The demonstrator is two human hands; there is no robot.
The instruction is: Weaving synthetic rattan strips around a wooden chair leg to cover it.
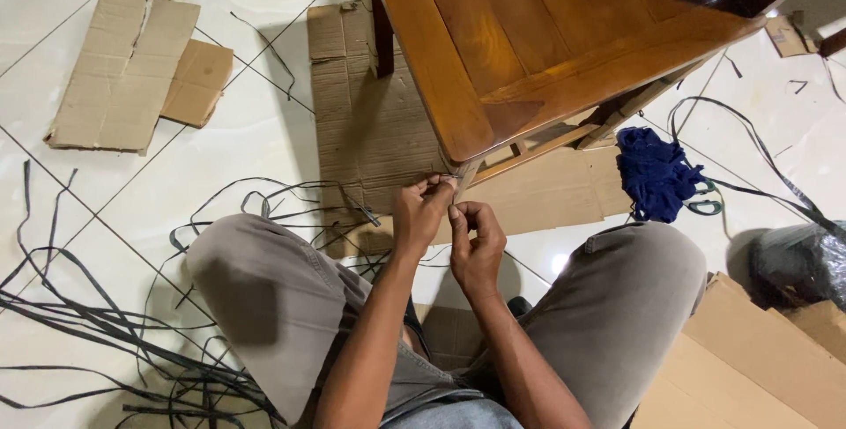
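Left hand [421, 210] and right hand [476, 240] meet at the wooden table [493, 50] corner's six o'clock, fingers pinching a thin strip [464, 178] there, blue cloth [654, 173] at three o'clock.

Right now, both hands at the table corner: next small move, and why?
Probably peel a little further with the left hand while the right hand steadies. Both pinch something small and pale at the corner of the wooden table; what it is can't be told, and it looks still attached there.
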